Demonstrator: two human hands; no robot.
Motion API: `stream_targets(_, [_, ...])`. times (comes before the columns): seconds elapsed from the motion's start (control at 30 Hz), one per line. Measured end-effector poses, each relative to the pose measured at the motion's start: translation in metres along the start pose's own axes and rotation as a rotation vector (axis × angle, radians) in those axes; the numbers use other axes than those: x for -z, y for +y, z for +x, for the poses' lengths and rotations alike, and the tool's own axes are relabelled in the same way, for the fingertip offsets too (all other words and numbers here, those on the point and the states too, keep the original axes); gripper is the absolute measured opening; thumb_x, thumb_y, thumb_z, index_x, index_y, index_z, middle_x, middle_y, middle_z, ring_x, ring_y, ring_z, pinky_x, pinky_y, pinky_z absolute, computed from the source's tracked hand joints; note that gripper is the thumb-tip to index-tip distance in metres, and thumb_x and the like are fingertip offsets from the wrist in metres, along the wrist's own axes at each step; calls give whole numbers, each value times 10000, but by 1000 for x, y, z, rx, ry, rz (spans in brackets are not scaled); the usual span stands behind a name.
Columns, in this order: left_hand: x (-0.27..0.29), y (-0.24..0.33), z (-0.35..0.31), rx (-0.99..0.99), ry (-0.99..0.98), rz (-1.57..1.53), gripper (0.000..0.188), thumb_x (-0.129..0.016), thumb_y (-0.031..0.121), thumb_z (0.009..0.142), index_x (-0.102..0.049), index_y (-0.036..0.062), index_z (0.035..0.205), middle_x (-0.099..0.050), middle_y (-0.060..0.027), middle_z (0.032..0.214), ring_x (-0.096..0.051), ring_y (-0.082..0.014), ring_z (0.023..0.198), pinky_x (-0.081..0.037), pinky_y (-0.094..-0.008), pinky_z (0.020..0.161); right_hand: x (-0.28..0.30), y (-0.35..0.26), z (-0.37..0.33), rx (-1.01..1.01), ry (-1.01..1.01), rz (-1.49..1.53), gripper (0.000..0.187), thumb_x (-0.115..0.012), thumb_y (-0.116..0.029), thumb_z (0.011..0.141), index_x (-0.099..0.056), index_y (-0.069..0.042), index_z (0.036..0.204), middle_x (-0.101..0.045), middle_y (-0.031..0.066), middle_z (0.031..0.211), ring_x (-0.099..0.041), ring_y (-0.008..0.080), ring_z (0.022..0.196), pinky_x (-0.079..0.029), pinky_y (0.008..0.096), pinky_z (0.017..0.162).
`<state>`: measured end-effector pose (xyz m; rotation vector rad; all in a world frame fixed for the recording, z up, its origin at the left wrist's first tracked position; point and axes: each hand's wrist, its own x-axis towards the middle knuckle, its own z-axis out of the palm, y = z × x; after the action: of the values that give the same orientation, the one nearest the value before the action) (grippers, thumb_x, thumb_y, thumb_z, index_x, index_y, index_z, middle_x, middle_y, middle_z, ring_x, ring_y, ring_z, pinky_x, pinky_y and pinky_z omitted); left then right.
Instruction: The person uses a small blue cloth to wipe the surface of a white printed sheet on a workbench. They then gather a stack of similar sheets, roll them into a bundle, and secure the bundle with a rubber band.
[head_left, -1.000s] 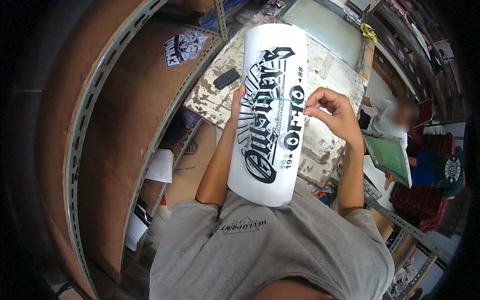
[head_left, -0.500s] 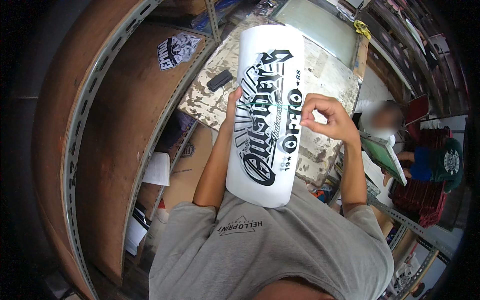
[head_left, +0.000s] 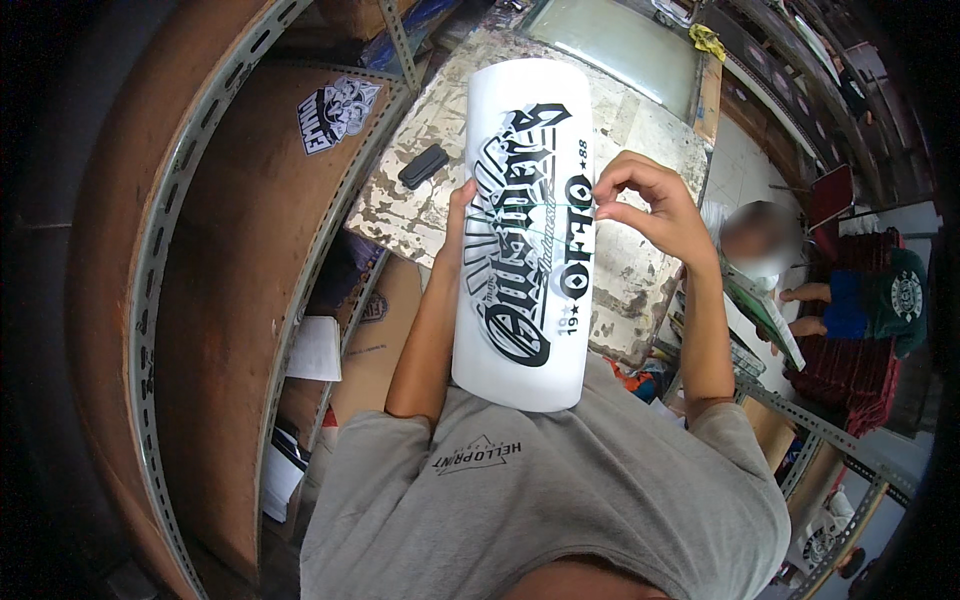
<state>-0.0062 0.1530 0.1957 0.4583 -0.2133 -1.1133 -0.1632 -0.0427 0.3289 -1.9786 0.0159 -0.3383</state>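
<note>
A white rolled sheet (head_left: pixel 520 235) with black lettering leans upright against my grey shirt. My left hand (head_left: pixel 460 210) grips its left side, thumb on the edge and the other fingers hidden behind. Across the middle of the roll runs a thin green band (head_left: pixel 530 207), apparently elastic. At the right edge my right hand (head_left: pixel 655 205) is closed in a pinch on that band, thumb and forefinger nearly together.
Beyond the roll stands a paint-stained table (head_left: pixel 640 130) bearing a black block-shaped object (head_left: pixel 423 167) and a framed screen (head_left: pixel 620 45). A wooden shelf unit (head_left: pixel 215 300) flanks the left. Further right, another person (head_left: pixel 755 245) is beside a green-framed screen (head_left: pixel 765 312).
The view has shifted slightly. My right thumb and forefinger have drawn closer together at the roll's edge, and a second slanting strand of the green band now shows. My left hand keeps its grip.
</note>
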Motion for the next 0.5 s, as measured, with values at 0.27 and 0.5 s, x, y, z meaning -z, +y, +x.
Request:
stream_targets(0.27, [-7,2,2,42,-45,58,728,-500,535,962,-500,-8,1447,-679,-184,1288,-724,-266,1057,-628,-405,899,18,-7,15,4,-258,-214,150,-808,-145,873,-741,-34,947,-705,64,907,-648,181,850,-512,322,798])
stream_targets(0.5, [-5,-3,4,111,7,157,775,-490,534,963,-412,-4,1515,-610,-225,1389,-683,-315,1169,-597,-450,988,22,-16,24,35,-270,-262,163,-789,-150,886,-731,-15,957,-685,70,857,-630,179,773,-505,323,724])
